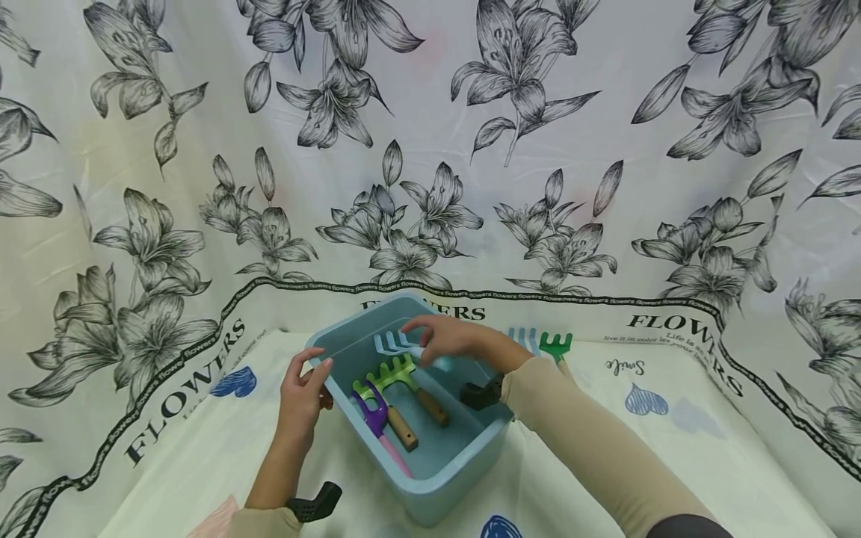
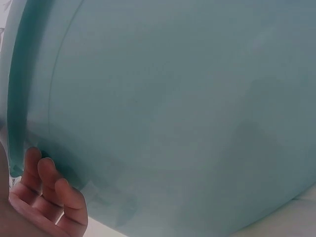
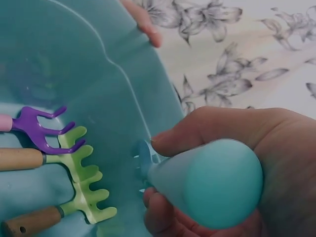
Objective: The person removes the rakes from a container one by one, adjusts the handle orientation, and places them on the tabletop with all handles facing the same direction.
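Observation:
A blue plastic bin [image 1: 464, 463] stands in front of me. My left hand [image 1: 303, 392] grips its left rim; in the left wrist view the curled fingers [image 2: 71, 202] lie under the rim against the outer wall. Inside the bin, my right hand [image 1: 454, 340] holds a small light blue rake [image 1: 397, 344] by its teal handle [image 3: 224, 182], tines towards the far left. Below it, two green rakes [image 1: 398, 372] with wooden handles lie on the bin floor. Beside them is a purple fork [image 1: 372, 415] with a pink handle.
Past the bin's right side, partly behind my right arm, lie a green rake [image 1: 555, 346] and a light blue rake [image 1: 523, 340]. A cream cloth [image 1: 673, 448] with blue hearts covers the surface. A flower-printed curtain [image 1: 417, 224] hangs behind and at the sides.

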`<state>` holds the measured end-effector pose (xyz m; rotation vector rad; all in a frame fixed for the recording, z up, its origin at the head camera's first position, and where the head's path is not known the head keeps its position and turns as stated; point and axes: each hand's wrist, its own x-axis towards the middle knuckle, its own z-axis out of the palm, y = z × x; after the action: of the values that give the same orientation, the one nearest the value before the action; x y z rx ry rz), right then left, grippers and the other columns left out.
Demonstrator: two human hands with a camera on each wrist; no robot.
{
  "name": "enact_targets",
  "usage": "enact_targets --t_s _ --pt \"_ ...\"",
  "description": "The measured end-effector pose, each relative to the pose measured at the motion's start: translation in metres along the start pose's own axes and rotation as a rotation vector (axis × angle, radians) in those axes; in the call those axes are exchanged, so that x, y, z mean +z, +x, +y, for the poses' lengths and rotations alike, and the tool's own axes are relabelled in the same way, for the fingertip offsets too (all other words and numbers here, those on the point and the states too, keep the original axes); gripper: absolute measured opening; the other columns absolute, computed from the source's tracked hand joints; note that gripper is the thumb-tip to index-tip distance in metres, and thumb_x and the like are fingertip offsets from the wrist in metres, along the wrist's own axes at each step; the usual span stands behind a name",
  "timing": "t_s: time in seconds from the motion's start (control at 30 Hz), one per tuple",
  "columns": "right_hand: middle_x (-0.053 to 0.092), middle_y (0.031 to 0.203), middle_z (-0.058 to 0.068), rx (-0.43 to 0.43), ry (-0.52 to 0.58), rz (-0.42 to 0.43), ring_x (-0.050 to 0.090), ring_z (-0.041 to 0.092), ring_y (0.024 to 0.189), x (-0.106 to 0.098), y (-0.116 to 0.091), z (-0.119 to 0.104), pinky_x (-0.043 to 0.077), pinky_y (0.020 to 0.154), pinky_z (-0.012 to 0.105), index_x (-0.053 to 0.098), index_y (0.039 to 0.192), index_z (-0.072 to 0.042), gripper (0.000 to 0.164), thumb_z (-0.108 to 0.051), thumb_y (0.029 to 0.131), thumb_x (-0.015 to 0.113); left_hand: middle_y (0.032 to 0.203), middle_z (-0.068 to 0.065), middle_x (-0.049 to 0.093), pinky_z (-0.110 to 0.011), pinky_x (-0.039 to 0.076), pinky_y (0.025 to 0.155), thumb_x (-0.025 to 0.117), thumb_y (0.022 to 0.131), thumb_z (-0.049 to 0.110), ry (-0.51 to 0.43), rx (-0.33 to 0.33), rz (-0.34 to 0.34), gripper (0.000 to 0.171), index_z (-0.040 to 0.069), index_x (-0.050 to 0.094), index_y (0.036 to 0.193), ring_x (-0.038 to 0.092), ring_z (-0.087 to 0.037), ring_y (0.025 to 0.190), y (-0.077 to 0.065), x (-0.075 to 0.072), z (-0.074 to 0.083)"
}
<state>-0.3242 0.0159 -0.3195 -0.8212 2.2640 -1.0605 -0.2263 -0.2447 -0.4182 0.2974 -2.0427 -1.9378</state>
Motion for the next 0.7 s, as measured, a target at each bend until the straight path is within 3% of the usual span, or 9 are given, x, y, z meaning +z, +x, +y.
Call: enact_targets --t_s 0.27,0.47,0.6,0.7 --pt "0.054 0.112 0.011 -0.060 -0.042 0.094 0.054 0.026 0.089 -0.009 -0.023 0.006 0.047 0.069 0.036 0.050 0.140 -0.022 0.074 0.004 0.075 0.073 0.071 0.002 0.060 -0.027 0.047 0.058 0.057 0.098 0.038 -0.001 0.014 0.006 0.037 0.024 0.046 0.130 0.052 -0.016 0.060 0.000 -0.001 -0.001" --pt "0.053 0.109 0.010 -0.096 0.006 0.186 0.061 0.024 0.082 -0.013 -0.043 0.012 0.048 0.067 0.036 0.050 0.139 -0.025 0.071 0.001 0.078 0.075 0.071 0.002 0.059 -0.027 0.047 0.058 0.057 0.098 0.038 0.000 0.013 0.006 0.038 0.023 0.046 0.131 0.052 -0.016 0.060 -0.001 -0.001 0.000" --pt "0.051 0.109 0.012 -0.140 0.058 0.236 0.061 0.024 0.088 -0.016 -0.054 0.019 0.049 0.069 0.037 0.048 0.141 -0.022 0.069 0.002 0.081 0.073 0.072 0.002 0.060 -0.027 0.048 0.058 0.058 0.098 0.038 0.000 0.014 0.008 0.038 0.023 0.046 0.131 0.052 -0.015 0.060 -0.001 0.000 0.000" --pt "0.049 0.108 0.014 -0.181 0.088 0.285 0.057 0.023 0.080 -0.019 -0.062 0.024 0.048 0.067 0.036 0.045 0.143 -0.016 0.069 0.003 0.082 0.072 0.070 0.002 0.058 -0.027 0.047 0.057 0.058 0.099 0.035 -0.010 0.030 0.005 0.038 0.021 0.046 0.131 0.052 -0.014 0.059 -0.001 0.000 0.000"
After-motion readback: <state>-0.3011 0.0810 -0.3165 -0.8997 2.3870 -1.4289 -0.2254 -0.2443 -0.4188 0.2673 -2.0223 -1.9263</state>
